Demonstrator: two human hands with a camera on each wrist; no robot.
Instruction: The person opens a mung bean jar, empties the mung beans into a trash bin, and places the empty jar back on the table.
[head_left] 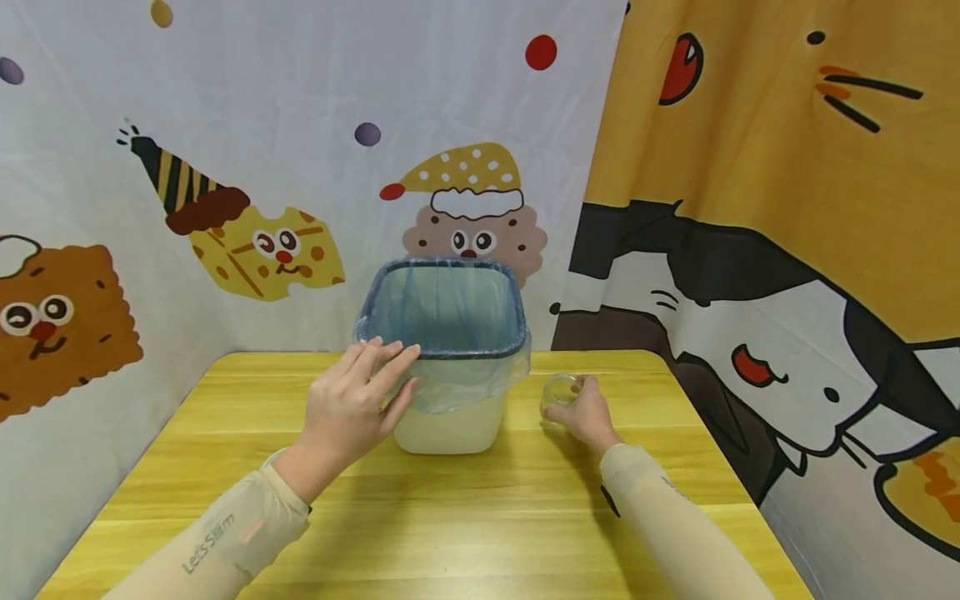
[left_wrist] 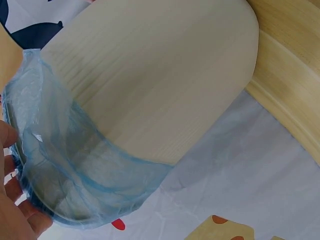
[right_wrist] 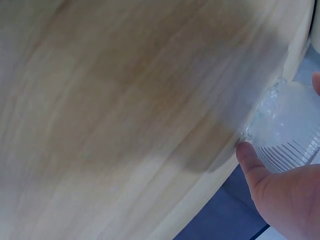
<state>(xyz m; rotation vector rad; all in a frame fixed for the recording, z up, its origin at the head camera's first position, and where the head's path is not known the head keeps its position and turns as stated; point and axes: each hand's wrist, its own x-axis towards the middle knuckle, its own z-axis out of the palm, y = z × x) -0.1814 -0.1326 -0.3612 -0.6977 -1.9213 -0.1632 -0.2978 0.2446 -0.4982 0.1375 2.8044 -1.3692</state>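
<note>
A pale trash can (head_left: 450,429) stands on the table, lined with a translucent blue bag (head_left: 468,385) folded over its rim. My left hand (head_left: 356,404) is at the can's near left corner, its fingers extended over the rim. Seen from the left wrist, the fingertips (left_wrist: 14,189) lie along the bag's folded edge. To the right of the can, my right hand (head_left: 588,414) holds a small clear glass cup (head_left: 558,390) between thumb and fingers, low at the tabletop. The right wrist view shows ridges on the cup's side, with the thumb (right_wrist: 252,162) against it.
The yellow wood-grain table (head_left: 450,533) ends at a back edge close behind the can. Behind it hangs a pale curtain (head_left: 300,100) with cartoon prints, and an orange cartoon curtain (head_left: 750,150) runs along the right side.
</note>
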